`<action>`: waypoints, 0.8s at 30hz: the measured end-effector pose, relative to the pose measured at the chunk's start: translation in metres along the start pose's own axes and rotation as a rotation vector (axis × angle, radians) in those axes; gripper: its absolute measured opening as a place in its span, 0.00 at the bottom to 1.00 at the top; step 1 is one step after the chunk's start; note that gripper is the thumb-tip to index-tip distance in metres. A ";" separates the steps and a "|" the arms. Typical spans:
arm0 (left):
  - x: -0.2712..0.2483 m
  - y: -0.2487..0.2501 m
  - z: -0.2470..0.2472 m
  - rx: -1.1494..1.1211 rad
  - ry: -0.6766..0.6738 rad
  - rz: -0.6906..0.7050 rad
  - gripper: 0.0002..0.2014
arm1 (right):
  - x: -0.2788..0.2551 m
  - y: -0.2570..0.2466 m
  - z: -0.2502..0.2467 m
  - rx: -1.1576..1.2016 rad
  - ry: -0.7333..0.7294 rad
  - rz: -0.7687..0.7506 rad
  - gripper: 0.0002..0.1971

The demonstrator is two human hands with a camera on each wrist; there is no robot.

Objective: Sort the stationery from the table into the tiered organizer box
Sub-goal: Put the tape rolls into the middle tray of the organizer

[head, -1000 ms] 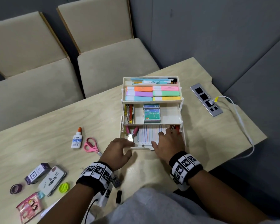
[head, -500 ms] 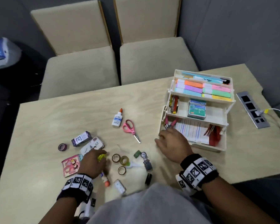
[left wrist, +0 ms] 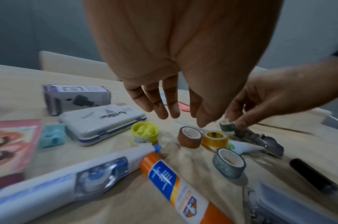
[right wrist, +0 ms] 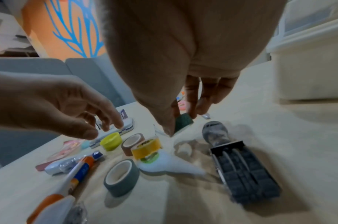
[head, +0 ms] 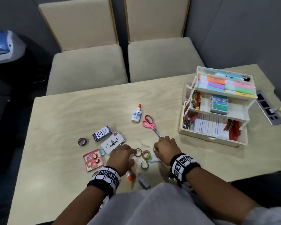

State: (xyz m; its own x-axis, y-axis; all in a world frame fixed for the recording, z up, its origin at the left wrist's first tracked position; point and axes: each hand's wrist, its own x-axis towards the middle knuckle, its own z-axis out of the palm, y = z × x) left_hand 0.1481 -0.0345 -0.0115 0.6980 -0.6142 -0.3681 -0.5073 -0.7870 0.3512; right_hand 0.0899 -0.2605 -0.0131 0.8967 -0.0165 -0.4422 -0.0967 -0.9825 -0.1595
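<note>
Head view shows what has changed: both hands have left the cream plastic tiered organizer box (head: 217, 140), which sits open at the table's (head: 71, 111) far right, and have come to the loose pile well left of it. So the sorting moves on to the washi tapes. The right hand (head: 166, 147) pinches a small dark green tape roll (left wrist: 227, 126) in its grip, low at the table. The left hand (head: 122, 155) has a released grip, fingers spread above the brown tape roll (left wrist: 190, 137), holding nothing.

Counted left of the box: five tape rolls, namely green, brown, yellow (left wrist: 215, 138), grey glitter (left wrist: 229, 164) and purple (head: 82, 141); one pink-handled scissors (head: 148, 123); one white glue bottle (head: 137, 114); one orange glue stick (left wrist: 175, 181); one white stamp-pad tin (head: 113, 142). Blur probably hides more.
</note>
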 end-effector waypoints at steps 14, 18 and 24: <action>0.023 -0.011 0.013 0.212 -0.016 0.161 0.08 | -0.007 -0.046 0.000 0.120 0.071 -0.058 0.12; 0.010 -0.026 0.011 0.032 0.172 0.124 0.04 | -0.001 -0.051 0.006 -0.013 0.027 -0.089 0.12; -0.004 -0.045 0.003 -0.012 0.224 -0.060 0.06 | 0.005 -0.045 0.011 0.003 -0.008 -0.095 0.09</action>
State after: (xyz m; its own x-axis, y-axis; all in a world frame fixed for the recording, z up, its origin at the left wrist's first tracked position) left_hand 0.1665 0.0034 -0.0281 0.8222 -0.5372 -0.1883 -0.4566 -0.8199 0.3452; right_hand 0.0941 -0.2139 -0.0173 0.8985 0.0787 -0.4318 -0.0121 -0.9790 -0.2036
